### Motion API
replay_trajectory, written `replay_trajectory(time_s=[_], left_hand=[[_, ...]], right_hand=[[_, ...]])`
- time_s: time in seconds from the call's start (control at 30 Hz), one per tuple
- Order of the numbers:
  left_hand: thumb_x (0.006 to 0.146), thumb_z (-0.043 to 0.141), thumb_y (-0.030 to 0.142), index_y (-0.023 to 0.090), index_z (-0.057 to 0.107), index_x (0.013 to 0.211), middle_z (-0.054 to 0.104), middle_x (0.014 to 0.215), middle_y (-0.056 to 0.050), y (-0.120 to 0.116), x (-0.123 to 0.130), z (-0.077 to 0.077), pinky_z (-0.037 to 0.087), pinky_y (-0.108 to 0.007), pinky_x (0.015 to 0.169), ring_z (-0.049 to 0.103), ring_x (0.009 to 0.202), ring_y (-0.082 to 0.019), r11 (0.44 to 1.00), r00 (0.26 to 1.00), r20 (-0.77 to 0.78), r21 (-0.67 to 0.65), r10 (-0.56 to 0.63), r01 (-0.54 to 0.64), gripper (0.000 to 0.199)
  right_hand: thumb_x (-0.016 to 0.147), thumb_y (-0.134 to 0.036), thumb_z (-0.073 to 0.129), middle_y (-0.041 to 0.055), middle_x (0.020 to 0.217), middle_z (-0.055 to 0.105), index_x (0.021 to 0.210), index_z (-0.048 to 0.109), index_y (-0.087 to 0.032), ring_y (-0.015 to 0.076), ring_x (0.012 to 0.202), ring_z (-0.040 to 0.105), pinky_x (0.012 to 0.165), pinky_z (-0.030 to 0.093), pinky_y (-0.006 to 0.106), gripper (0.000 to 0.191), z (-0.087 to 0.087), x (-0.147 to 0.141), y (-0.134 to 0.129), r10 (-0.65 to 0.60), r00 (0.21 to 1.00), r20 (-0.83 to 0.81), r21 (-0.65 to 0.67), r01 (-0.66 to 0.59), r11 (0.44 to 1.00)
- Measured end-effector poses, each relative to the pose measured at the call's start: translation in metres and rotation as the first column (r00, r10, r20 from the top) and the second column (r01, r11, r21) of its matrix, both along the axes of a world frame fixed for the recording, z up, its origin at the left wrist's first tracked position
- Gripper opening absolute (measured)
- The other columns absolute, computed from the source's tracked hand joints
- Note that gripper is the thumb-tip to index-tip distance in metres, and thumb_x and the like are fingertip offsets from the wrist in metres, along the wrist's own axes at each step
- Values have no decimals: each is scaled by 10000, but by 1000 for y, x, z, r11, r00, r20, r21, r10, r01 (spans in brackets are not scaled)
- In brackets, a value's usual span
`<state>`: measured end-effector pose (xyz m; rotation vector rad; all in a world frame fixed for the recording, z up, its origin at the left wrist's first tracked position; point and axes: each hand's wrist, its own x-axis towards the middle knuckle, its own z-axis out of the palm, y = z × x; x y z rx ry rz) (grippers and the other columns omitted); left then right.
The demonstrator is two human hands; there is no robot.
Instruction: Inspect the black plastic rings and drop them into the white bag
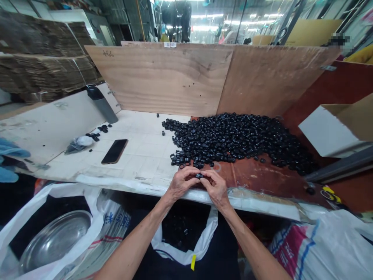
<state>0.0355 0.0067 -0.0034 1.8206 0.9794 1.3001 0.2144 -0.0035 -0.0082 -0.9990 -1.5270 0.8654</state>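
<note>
On my head feed, my bare hands work at the near edge of a heap of glossy black ring-shaped parts [233, 140]. My left hand [182, 182] and right hand [217, 188] meet just in front of the heap, their fingertips [189, 172] clenched in a tight pinch on a single black ring [199, 176]. The heap spreads over a rust-brown board [262, 181], with a plywood panel [163, 77] standing behind it. Left of the heap lie a black smartphone [114, 151], a crumpled clear plastic bag [78, 143] and an upright grey-and-black bottle [101, 104]. Below the heap, nearer me, a white plastic bag [186, 258] holds more black parts, and further left a steel basin [55, 241] sits in a white woven sack [113, 229].
</note>
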Motion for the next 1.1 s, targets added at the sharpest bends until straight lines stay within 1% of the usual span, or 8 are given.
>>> replay_trajectory(time_s=[0.1,0.2,0.3,0.57,0.77,0.87,0.93,1.1], left_hand=[[840,718,277,187,709,1059,708,1068,-93,-1,0,-1,531,-359,940,669,999,-210,1000,999,31,-23,-15,16,237],[836,724,290,182,715,1031,716,1045,-92,-2,1,0,535,-355,928,673,989,-208,1000,999,50,3,-12,12,222],[825,736,299,180,724,1000,719,1023,-89,-2,1,1,540,-356,920,677,968,-207,1000,998,71,-5,1,-1,212],[818,735,305,165,741,1015,726,1052,-111,-4,0,2,543,-369,931,683,985,-225,997,996,90,-68,-27,33,241],[832,704,290,164,732,997,739,998,-90,-7,2,9,554,-339,875,691,925,-211,986,997,80,-166,-1,14,209],[842,690,321,170,736,980,742,983,-86,-6,2,10,553,-348,879,689,918,-211,990,999,46,-142,18,-12,210],[839,692,352,168,738,968,741,981,-94,-5,2,11,552,-361,888,687,927,-218,995,999,31,-97,24,-21,229],[859,653,389,239,752,951,747,983,-72,-13,4,16,563,-378,901,687,942,-230,999,1000,-20,-28,24,-25,202]], right_hand=[[847,-291,667,68,947,672,975,686,-199,195,850,666,774,569,314,159,-1,-1,-1,-8,1000,-21,-48,7,999],[839,-321,668,30,824,665,1012,646,-194,165,679,671,652,584,286,216,-1,-3,-2,9,997,-70,-136,-18,991],[850,-324,655,5,762,652,996,633,-191,145,584,667,583,569,260,198,1,-5,-5,12,998,-61,-147,-21,989],[876,-335,621,13,785,666,952,635,-194,147,633,654,616,548,255,160,3,-1,-4,50,998,-44,-143,-56,988],[864,-261,626,58,924,669,948,661,-200,203,879,641,821,529,336,110,8,1,-4,-40,992,116,90,29,995],[866,-260,619,66,930,676,946,674,-205,210,896,640,833,529,351,112,8,1,-3,-36,993,116,109,23,994],[859,-290,629,64,910,685,945,676,-203,203,847,650,785,544,333,130,5,0,-1,-28,995,96,68,21,997],[881,-385,583,9,650,643,932,674,-209,152,509,596,499,500,261,204,6,-4,-9,-56,995,85,-48,60,997]])
